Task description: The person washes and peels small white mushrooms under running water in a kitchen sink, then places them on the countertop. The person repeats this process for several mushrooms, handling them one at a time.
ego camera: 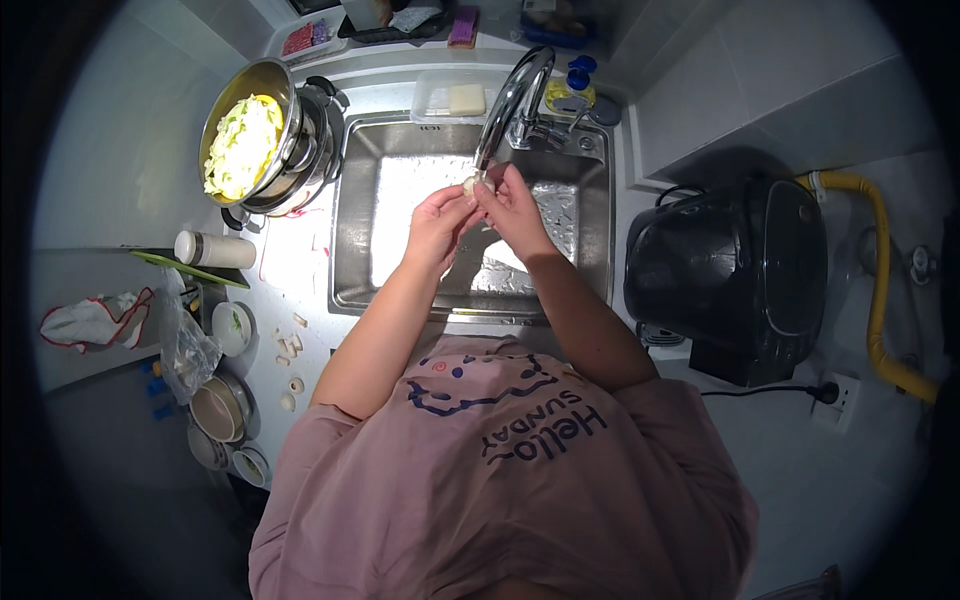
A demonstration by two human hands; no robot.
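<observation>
Over the stainless steel sink [352,247], my left hand [437,229] and my right hand [516,214] meet just below the mouth of the chrome tap [504,105]. Between the fingertips of both hands is a small white mushroom [470,184], partly covered by the fingers. Wet streaks and droplets mark the sink floor. On the counter left of the sink lie two pale mushrooms [288,403] and several cut mushroom stems [288,347].
At left, a steel pot [292,161] has a bowl of chopped pale-green vegetable [241,150] above it. Bowls [217,409] and a plastic bag [184,356] line the left edge. A black appliance [720,262] stands right. Behind the sink are a clear tray [431,94] and a pump bottle [570,94].
</observation>
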